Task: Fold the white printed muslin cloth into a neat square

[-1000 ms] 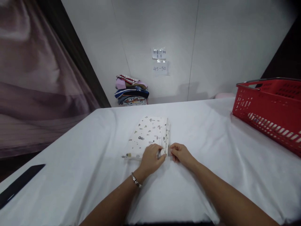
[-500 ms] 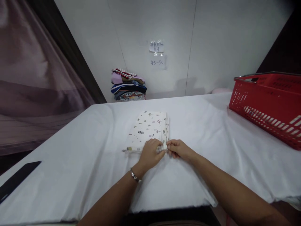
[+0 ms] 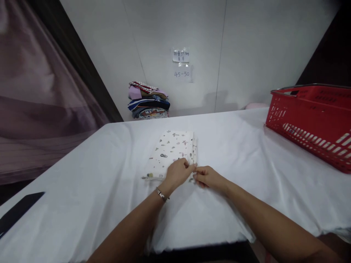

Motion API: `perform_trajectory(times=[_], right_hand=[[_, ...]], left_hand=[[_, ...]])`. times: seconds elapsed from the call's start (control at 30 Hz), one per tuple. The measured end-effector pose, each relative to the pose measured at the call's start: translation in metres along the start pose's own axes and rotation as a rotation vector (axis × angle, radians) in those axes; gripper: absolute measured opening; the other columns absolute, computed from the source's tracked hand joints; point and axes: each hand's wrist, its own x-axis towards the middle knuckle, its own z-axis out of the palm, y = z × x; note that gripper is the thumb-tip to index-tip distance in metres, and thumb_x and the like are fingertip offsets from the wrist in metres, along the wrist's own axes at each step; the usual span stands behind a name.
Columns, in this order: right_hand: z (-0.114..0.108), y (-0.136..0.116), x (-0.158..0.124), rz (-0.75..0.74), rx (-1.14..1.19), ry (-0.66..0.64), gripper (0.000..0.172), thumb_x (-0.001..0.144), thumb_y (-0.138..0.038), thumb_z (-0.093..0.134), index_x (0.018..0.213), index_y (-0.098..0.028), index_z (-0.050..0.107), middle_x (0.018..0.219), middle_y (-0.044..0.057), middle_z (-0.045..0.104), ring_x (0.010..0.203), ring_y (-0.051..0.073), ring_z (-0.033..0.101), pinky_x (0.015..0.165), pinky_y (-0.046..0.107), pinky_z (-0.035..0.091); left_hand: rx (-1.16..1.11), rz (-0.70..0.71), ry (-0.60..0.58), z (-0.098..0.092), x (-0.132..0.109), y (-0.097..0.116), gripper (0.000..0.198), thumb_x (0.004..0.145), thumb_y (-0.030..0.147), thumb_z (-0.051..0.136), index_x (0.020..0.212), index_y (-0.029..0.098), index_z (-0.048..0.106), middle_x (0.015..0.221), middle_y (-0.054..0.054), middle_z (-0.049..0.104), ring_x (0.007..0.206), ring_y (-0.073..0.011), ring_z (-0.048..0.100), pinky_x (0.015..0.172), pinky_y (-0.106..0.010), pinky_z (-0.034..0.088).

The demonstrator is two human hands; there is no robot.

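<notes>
A folded white cloth point(image 3: 170, 148) with small dark and grey prints lies on the white-covered table in front of me. Along its right side runs a narrow layered fold. My left hand point(image 3: 179, 172) is over the near right part of the cloth, fingers bent and thumb reaching to the right edge, closed on the fabric there. Close beside it, my right hand point(image 3: 208, 177) pinches the near right corner between thumb and fingers. The two hands almost touch. My left palm and fingers hide part of the cloth's near edge.
A red plastic basket point(image 3: 309, 120) stands at the right of the table point(image 3: 241, 146). Against the wall is a stack of folded fabrics point(image 3: 149, 102), below paper signs point(image 3: 181, 73). A dark flat object point(image 3: 20, 212) lies at the left, near a pinkish curtain point(image 3: 49, 102).
My left hand has shifted slightly up and its thumb now reaches farther right, over the cloth's edge. The near right corner, earlier bunched up between both hands, now lies lower and flatter.
</notes>
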Motion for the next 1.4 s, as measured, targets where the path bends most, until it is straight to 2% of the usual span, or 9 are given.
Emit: perform_trajectory(times=[0.23,0.43,0.67,0.8,0.93,1.03,1.13,1.23,1.4], right_hand=[[-0.001,-0.005,-0.007,-0.162,-0.381,0.054,0.017,0.080,-0.028,0.046,0.081,-0.021,0.061,0.057,-0.005,0.048,0.053,0.010,0.041,0.050,0.020,0.032],[-0.002,-0.006,-0.006,-0.139,-0.436,0.075,0.016,0.082,-0.029,0.046,0.089,-0.023,0.059,0.059,-0.005,0.050,0.054,0.010,0.042,0.051,0.021,0.031],[-0.003,-0.003,-0.005,-0.162,-0.366,0.069,0.009,0.081,-0.027,0.048,0.076,-0.020,0.052,0.058,-0.006,0.047,0.053,0.008,0.039,0.049,0.020,0.030],[-0.001,0.005,0.001,-0.098,-0.167,0.041,0.009,0.079,-0.027,0.051,0.075,-0.019,0.049,0.053,-0.007,0.046,0.047,0.007,0.042,0.045,0.019,0.032],[-0.001,0.007,0.006,0.053,0.051,0.000,0.020,0.079,-0.028,0.049,0.096,-0.018,0.049,0.061,-0.004,0.055,0.042,0.009,0.050,0.039,0.019,0.034],[-0.001,0.002,0.003,0.093,0.033,-0.051,0.036,0.078,-0.026,0.050,0.113,-0.017,0.047,0.064,-0.003,0.058,0.043,0.009,0.051,0.039,0.020,0.034],[0.000,-0.003,0.000,0.076,-0.021,-0.098,0.028,0.076,-0.024,0.052,0.103,-0.016,0.054,0.061,-0.003,0.058,0.042,0.007,0.049,0.040,0.019,0.035],[0.003,-0.002,0.000,0.048,-0.001,-0.046,0.014,0.076,-0.025,0.053,0.087,-0.017,0.054,0.057,-0.005,0.056,0.040,0.006,0.047,0.039,0.018,0.033],[0.005,0.003,0.005,0.081,0.103,-0.025,0.019,0.072,-0.028,0.057,0.086,-0.019,0.047,0.053,-0.006,0.056,0.037,0.008,0.050,0.032,0.016,0.027]], left_hand=[[0.097,-0.074,-0.045,0.002,0.015,-0.002,0.012,0.069,0.030,0.052,0.061,0.021,0.053,0.066,-0.001,0.062,0.062,-0.0162,0.053,0.052,-0.026,0.030],[-0.071,-0.069,0.021,0.001,0.011,-0.012,0.016,0.073,0.030,0.047,0.060,0.021,0.049,0.058,0.003,0.055,0.056,-0.0123,0.047,0.052,-0.024,0.030],[-0.091,-0.002,0.053,0.006,0.006,-0.014,0.019,0.074,0.032,0.047,0.059,0.019,0.046,0.056,0.005,0.050,0.055,-0.0105,0.043,0.052,-0.022,0.029],[-0.105,0.014,0.071,0.008,0.004,-0.015,0.021,0.076,0.034,0.047,0.061,0.019,0.046,0.056,0.005,0.049,0.054,-0.0096,0.042,0.052,-0.022,0.028],[-0.121,0.013,0.083,0.008,0.003,-0.014,0.020,0.076,0.033,0.048,0.062,0.019,0.047,0.056,0.005,0.049,0.055,-0.0096,0.042,0.052,-0.022,0.028],[-0.133,0.009,0.095,0.008,0.004,-0.013,0.020,0.076,0.034,0.048,0.062,0.019,0.049,0.056,0.005,0.048,0.055,-0.0099,0.042,0.052,-0.022,0.028],[-0.148,0.006,0.113,0.009,0.004,-0.013,0.020,0.075,0.034,0.049,0.062,0.019,0.049,0.055,0.005,0.047,0.055,-0.0099,0.042,0.052,-0.022,0.029],[-0.154,0.011,0.131,0.009,0.003,-0.012,0.019,0.075,0.033,0.049,0.062,0.019,0.049,0.056,0.005,0.048,0.055,-0.0097,0.042,0.052,-0.021,0.029],[-0.152,0.039,0.122,0.008,0.003,-0.012,0.020,0.075,0.033,0.048,0.061,0.019,0.048,0.056,0.005,0.049,0.055,-0.0095,0.042,0.053,-0.021,0.030]])
